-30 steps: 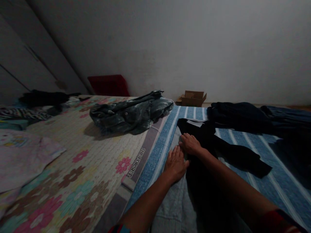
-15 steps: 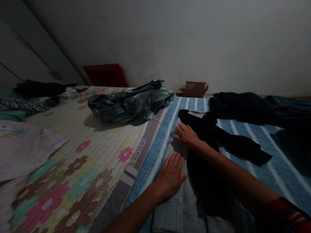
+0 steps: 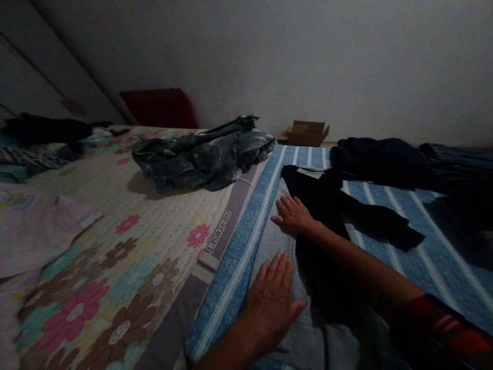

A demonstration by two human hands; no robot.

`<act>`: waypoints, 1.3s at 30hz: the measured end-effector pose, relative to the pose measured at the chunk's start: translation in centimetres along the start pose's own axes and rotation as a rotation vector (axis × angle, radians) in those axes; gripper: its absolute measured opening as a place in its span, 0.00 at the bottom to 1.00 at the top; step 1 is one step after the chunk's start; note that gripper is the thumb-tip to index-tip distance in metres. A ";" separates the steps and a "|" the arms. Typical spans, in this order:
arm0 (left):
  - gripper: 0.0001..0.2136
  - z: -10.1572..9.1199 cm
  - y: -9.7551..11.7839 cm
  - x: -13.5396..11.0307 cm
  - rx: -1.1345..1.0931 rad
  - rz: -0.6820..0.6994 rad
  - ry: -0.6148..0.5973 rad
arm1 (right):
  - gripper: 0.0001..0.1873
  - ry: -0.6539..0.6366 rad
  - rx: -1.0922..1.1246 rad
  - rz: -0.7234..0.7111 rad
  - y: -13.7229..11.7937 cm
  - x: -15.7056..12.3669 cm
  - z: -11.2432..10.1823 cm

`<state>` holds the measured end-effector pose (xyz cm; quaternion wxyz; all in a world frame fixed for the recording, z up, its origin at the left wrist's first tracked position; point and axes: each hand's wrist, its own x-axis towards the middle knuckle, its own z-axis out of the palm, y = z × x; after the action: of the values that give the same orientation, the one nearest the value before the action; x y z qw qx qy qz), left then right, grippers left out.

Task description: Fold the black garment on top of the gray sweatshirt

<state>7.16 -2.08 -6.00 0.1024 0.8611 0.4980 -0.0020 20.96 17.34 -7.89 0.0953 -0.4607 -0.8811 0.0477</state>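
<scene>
A grey garment (image 3: 275, 241) lies flat on a blue striped sheet (image 3: 246, 236), with a black garment (image 3: 327, 205) spread partly over it. My left hand (image 3: 271, 300) lies flat and open on the near part of the grey cloth, fingers stretched forward. Farther up, my right hand (image 3: 295, 216) rests open, palm down, at the seam where the grey cloth meets the black one. Neither hand holds anything.
A crumpled denim jacket (image 3: 204, 154) sits on the flowered quilt (image 3: 115, 246) to the left. Dark clothes (image 3: 389, 162) are piled at the back right. A cardboard box (image 3: 306, 133) and a red cushion (image 3: 157, 108) stand by the wall. More clothes (image 3: 42, 139) lie far left.
My left hand has slid back toward me along the grey cloth. My right hand has flattened out and moved slightly left. The view has tilted down a little.
</scene>
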 end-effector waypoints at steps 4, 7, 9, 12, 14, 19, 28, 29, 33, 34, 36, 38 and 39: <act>0.31 0.3 0.4 -0.9 0.028 0.008 0.047 | 0.36 0.009 -0.006 -0.019 -1.2 -0.8 -0.3; 0.30 0.3 0.6 -1.2 0.044 -0.009 0.071 | 0.38 -0.001 0.008 -0.089 -2.7 -2.3 -0.3; 0.29 0.4 0.7 -1.4 0.061 -0.010 0.087 | 0.39 -0.019 0.023 -0.109 -3.5 -3.1 -0.3; 0.30 0.9 0.4 -2.0 0.105 0.017 0.133 | 0.40 -0.027 0.040 -0.109 -4.1 -3.7 -0.2; 0.32 1.5 0.0 -2.4 0.150 0.047 0.175 | 0.40 -0.018 0.045 -0.122 -4.1 -3.7 -0.3; 0.35 2.6 -0.9 -2.6 0.224 0.092 0.204 | 0.37 -0.012 0.066 -0.129 -4.2 -3.5 -1.1; 0.24 -1.0 -2.7 -1.9 0.058 0.142 0.094 | 0.22 0.286 0.092 0.217 2.3 -7.5 -4.1; 0.22 -2.0 -2.9 -1.5 0.022 0.121 0.099 | 0.22 0.344 0.068 0.269 3.9 -8.4 -4.3; 0.22 -5.7 -3.3 1.8 -0.101 0.019 0.092 | 0.19 0.479 -0.073 0.418 10.1 -12.4 -5.2; 0.21 -6.3 -3.4 2.9 -0.125 0.023 0.075 | 0.20 0.498 -0.108 0.476 11.4 -13.5 -5.5; 0.20 -7.3 -3.6 5.4 -0.159 0.044 0.037 | 0.22 0.471 -0.154 0.609 13.5 -15.5 -6.0; 0.20 -7.7 -3.9 8.1 -0.171 0.056 0.018 | 0.25 0.385 -0.157 0.814 15.1 -17.4 -6.4; 0.20 -7.8 -4.1 9.6 -0.174 0.059 0.024 | 0.28 0.319 -0.136 0.917 15.7 -18.2 -6.5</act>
<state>7.75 9.53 -0.11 0.1709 0.8633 0.4718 0.0549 45.06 11.32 -6.48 0.1679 -0.8082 -0.5628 -0.0441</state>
